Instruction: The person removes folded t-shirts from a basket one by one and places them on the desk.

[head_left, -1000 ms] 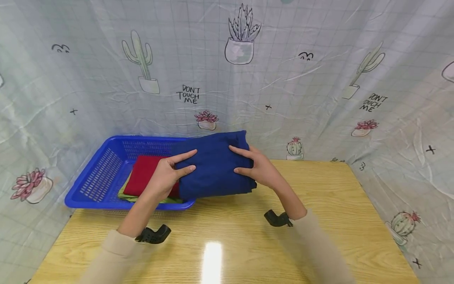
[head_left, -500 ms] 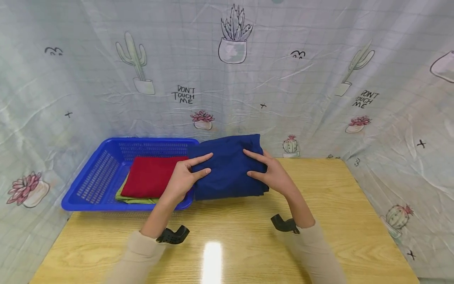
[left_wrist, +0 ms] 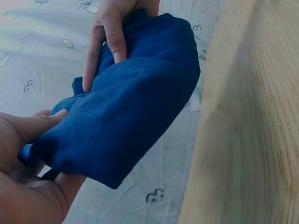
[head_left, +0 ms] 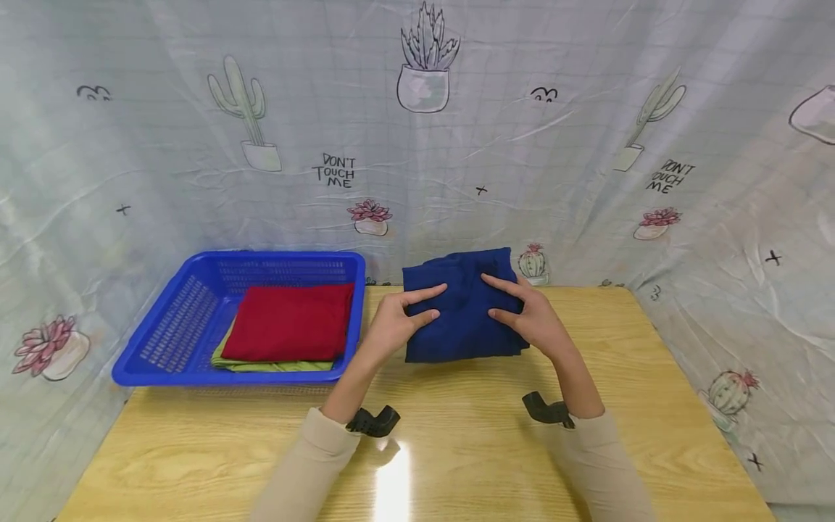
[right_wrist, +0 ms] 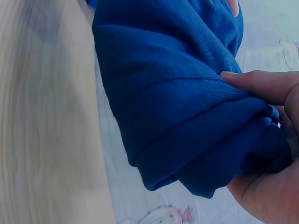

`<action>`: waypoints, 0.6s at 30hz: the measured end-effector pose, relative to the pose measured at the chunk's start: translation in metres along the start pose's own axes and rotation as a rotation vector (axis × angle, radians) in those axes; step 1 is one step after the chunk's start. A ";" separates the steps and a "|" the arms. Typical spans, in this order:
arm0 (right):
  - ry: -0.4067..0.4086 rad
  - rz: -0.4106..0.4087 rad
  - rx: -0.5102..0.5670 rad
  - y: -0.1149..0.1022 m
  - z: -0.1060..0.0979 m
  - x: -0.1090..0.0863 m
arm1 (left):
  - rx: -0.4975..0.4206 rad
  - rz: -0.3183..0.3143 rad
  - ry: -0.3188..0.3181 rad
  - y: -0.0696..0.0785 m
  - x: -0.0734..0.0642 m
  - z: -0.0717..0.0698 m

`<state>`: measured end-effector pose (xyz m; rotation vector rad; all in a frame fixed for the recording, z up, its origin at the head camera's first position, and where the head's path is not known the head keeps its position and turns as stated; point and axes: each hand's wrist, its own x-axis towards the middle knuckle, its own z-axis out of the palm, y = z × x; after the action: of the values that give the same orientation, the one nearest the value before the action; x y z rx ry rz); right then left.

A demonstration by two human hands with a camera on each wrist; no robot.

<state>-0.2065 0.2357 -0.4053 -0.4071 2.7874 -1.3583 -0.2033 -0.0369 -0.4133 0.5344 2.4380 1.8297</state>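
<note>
A folded dark blue garment point(head_left: 466, 319) is held up over the table between both hands. At its left end my left hand point(head_left: 398, 319) grips it, thumb and index finger on the near face and the other fingers behind. My right hand point(head_left: 531, 312) pinches the right end the same way. Up close in the right wrist view, several fabric layers of the blue garment point(right_wrist: 173, 107) show at the gripped end. From the left wrist view, the cloth point(left_wrist: 126, 112) sags slightly between the two hands.
Left of the hands stands a blue plastic basket point(head_left: 159, 373) with perforated walls. Inside lie a folded red cloth point(head_left: 287, 322) and, under it, a yellow-green cloth point(head_left: 274, 367). The wooden table point(head_left: 457, 449) meets a patterned curtain point(head_left: 496, 130) at the back.
Both hands have carried the blue garment to the right, from overlapping the basket's right side to beyond it. The red cloth is now fully uncovered.
</note>
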 end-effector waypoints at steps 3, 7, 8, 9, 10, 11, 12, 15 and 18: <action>0.001 0.020 -0.007 0.006 -0.007 -0.002 | -0.018 0.008 0.006 -0.002 0.006 0.008; 0.007 0.017 -0.016 0.012 -0.014 -0.003 | -0.041 0.009 -0.003 -0.005 0.012 0.016; 0.009 0.014 -0.017 0.014 -0.016 -0.002 | -0.046 0.006 -0.003 -0.006 0.013 0.018; 0.011 0.013 -0.017 0.016 -0.017 -0.002 | -0.052 0.002 0.001 -0.007 0.015 0.019; 0.013 0.016 -0.012 0.018 -0.019 -0.002 | -0.059 -0.002 0.005 -0.007 0.016 0.021; 0.017 0.018 -0.005 0.020 -0.020 -0.003 | -0.065 -0.008 0.011 -0.008 0.017 0.022; 0.021 0.022 0.004 0.022 -0.022 -0.003 | -0.073 -0.016 0.016 -0.008 0.018 0.024; 0.025 0.040 0.043 0.028 -0.026 -0.003 | -0.092 -0.038 0.021 -0.010 0.022 0.028; 0.025 0.046 0.061 0.035 -0.029 -0.003 | -0.118 -0.047 0.016 -0.014 0.026 0.035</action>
<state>-0.2153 0.2793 -0.4149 -0.3246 2.7484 -1.4442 -0.2229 -0.0002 -0.4330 0.4521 2.3132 1.9512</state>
